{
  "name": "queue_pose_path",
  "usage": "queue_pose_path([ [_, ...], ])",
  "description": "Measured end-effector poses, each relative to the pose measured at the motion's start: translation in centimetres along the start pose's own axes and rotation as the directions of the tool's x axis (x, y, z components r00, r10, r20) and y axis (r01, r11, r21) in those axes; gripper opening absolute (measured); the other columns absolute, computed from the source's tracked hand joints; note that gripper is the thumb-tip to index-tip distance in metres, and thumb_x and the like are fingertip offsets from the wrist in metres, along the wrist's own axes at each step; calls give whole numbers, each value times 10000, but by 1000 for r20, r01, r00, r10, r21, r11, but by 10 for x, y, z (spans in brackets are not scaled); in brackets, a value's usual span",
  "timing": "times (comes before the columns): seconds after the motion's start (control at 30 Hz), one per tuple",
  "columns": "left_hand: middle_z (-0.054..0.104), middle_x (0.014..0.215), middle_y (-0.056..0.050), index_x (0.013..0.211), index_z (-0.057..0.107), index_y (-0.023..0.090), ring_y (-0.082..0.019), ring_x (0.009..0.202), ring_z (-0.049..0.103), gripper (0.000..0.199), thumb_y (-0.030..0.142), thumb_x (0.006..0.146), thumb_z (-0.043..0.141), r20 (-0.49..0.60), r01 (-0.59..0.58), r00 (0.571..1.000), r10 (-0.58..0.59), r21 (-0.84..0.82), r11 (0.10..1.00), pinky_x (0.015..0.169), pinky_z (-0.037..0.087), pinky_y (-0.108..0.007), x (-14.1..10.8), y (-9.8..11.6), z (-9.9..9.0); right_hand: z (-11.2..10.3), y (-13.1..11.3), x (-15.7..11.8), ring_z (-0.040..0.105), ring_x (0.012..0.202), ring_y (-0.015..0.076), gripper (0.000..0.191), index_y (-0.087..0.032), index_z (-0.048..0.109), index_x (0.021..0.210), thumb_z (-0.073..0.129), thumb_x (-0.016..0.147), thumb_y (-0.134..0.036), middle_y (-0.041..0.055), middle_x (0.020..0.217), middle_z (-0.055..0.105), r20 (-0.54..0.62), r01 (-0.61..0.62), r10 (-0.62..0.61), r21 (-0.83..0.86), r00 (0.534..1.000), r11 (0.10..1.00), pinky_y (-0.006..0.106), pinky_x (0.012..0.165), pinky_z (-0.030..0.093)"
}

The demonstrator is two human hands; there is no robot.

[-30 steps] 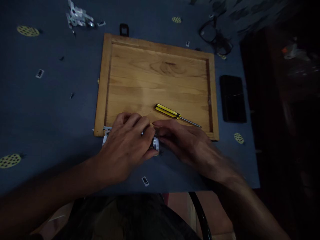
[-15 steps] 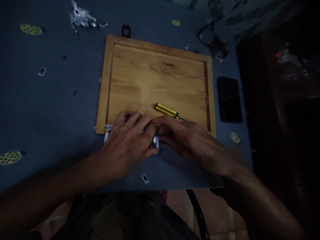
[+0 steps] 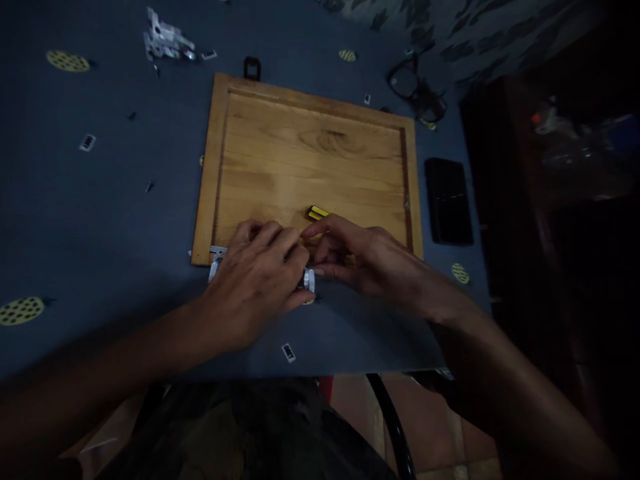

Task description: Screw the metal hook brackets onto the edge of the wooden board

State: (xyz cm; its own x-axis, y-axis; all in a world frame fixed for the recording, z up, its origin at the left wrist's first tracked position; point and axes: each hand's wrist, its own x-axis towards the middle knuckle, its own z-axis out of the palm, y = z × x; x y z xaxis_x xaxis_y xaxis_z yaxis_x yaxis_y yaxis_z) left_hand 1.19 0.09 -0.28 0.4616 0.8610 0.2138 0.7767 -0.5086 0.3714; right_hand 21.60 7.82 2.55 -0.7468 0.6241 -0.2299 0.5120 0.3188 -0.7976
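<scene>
A wooden panel (image 3: 315, 160) with a raised frame lies on the blue cloth. Over its near left edge, my left hand (image 3: 257, 283) is curled on a metal hinge (image 3: 309, 280), whose ends show at both sides of the hand. My right hand (image 3: 360, 257) is beside it, thumb and fingers bent close together near the hinge's right end; whatever they hold is too small or hidden to make out. A yellow and black screwdriver (image 3: 318, 213) rests on the panel, mostly covered by my right hand.
Metal hinges (image 3: 167, 39) lie in a pile at the upper left, with small screws (image 3: 149, 187) below. A black buckle-like piece (image 3: 252, 68) touches the panel's far edge. Glasses (image 3: 417, 87) and a black phone (image 3: 449, 201) are on the right.
My right hand has shifted slightly up and left and now covers the screwdriver's shaft and part of its handle. My left hand stays on the hinge. The view has shifted slightly.
</scene>
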Motion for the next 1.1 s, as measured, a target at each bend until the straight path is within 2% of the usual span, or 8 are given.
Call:
queue_pose_path([
  [0.17,701,1020,-79,1020,705,147,-284,1027,632,236,347,928,792,-5,-9,1000,10,26,1000,910,450,-439,0,-1,1,2,8,3,641,699,116,219,-208,643,1004,744,909,-378,-19,788,674,30,-38,33,206,999,978,226,664,504],
  [0.33,688,991,-73,965,697,153,-286,1013,625,232,354,920,802,-9,-8,1000,9,32,999,894,435,-436,0,-1,2,9,12,-2,584,630,103,306,-179,711,831,749,925,-468,-10,693,650,-65,6,6,189,998,982,219,582,437],
  [0.57,689,1007,-73,976,694,149,-285,1027,626,266,377,912,817,6,-9,1000,9,22,1000,910,425,-433,1,-1,1,21,13,-7,649,662,127,319,-184,759,818,744,944,-477,21,737,730,-251,77,-51,94,967,993,252,619,483],
  [0.73,686,992,-67,971,695,152,-286,1014,621,286,396,901,827,5,-10,1000,10,29,1000,903,427,-437,1,-1,2,23,19,-10,701,728,138,217,-199,782,877,722,977,-381,31,797,762,-257,141,-129,28,958,990,267,702,537],
  [0.93,682,990,-66,971,695,152,-287,1013,620,289,389,890,838,3,-17,1000,17,27,999,899,431,-440,1,-1,2,26,21,-14,716,765,132,96,-230,811,972,727,975,-277,25,843,772,-264,195,-194,-23,945,981,261,732,558],
  [1.1,683,979,-63,967,693,155,-280,1004,620,281,388,894,834,-14,-19,1000,19,22,1000,900,432,-435,1,-2,2,30,25,-14,726,770,143,95,-250,820,1003,740,967,-287,29,872,790,-298,207,-207,-32,932,978,283,748,589],
])
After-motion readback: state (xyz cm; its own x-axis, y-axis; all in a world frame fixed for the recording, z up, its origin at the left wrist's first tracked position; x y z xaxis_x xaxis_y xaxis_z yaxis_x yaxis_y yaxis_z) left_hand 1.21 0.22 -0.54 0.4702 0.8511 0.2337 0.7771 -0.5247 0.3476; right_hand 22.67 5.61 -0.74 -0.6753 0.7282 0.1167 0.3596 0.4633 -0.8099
